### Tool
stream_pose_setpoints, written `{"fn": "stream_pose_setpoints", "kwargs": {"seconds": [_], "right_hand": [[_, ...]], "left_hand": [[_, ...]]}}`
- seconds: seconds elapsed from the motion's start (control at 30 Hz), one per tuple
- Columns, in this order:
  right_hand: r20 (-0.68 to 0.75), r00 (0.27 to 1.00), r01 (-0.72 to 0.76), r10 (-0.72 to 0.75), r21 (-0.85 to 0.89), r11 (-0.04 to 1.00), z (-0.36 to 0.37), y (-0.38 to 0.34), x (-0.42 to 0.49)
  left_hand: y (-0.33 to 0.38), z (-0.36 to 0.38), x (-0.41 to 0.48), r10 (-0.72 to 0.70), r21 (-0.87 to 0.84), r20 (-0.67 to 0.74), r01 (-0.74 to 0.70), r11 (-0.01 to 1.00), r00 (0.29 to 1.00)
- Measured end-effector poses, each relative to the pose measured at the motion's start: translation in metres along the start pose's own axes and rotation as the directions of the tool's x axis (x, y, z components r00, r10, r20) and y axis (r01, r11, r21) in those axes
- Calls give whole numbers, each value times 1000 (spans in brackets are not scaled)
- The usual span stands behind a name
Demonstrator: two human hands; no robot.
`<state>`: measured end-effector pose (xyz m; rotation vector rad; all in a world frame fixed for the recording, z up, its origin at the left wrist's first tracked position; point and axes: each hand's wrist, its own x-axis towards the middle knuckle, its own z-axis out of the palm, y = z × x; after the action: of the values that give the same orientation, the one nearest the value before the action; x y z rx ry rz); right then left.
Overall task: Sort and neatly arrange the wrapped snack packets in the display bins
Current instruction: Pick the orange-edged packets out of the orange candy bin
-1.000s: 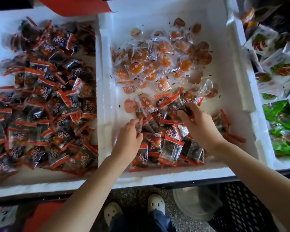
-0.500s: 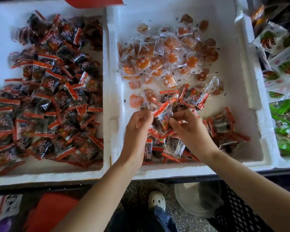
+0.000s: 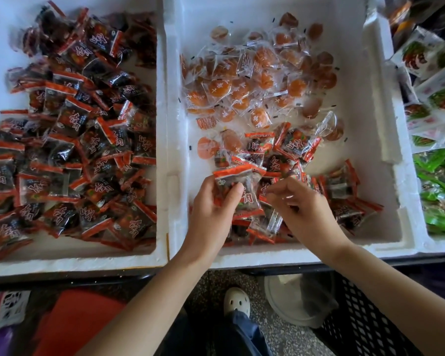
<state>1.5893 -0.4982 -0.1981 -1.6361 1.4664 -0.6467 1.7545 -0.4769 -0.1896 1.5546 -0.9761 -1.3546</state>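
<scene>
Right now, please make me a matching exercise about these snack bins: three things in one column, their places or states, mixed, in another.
1. left hand
2. clear-wrapped round orange snacks
3. shiny green packets

A. far half of the middle white foam bin
B. right of the middle bin
C. grips a dark red-edged packet

Pairs: 1-C, 2-A, 3-B

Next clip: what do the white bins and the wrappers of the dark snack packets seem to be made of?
Bins: likely expanded foam, matte white. The walls are thick, the surface is grainy, and the edges are chipped and dented.
Wrappers on the dark packets: thin plastic film, glossy, clear with printed red bands. They crinkle and catch glints, and the contents show through.
</scene>
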Motion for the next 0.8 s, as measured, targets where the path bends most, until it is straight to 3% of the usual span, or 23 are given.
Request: {"fn": "stream_pose_setpoints", "kwargs": {"seconds": [0.1,0.17,0.3,0.43,0.63,0.7,0.8], "right_hand": [[228,966,-3,119,-454,891,-3,23,3],[288,935,-15,208,-554,832,0,29,3],[256,938,-72,232,-512,856,3,28,8],[257,952,-26,167,-474,880,1,21,3],[78,995,-50,64,-171,984,-3,-26,6],[106,993,-33,44,-103,994,10,-46,13],[174,985,47,-19,-157,987,48,-72,31]], "left_hand": [[3,-4,0,51,24,-21,-51,998,998],[4,-7,1,64,35,-34,-63,997,997],[3,-11,3,67,42,-56,-65,997,996],[2,-17,2,67,47,-76,-64,997,995],[1,-44,-1,71,22,-146,-69,997,987],[1,-63,-3,61,28,-180,-57,998,982],[1,-105,-1,83,129,-262,-50,990,962]]}}
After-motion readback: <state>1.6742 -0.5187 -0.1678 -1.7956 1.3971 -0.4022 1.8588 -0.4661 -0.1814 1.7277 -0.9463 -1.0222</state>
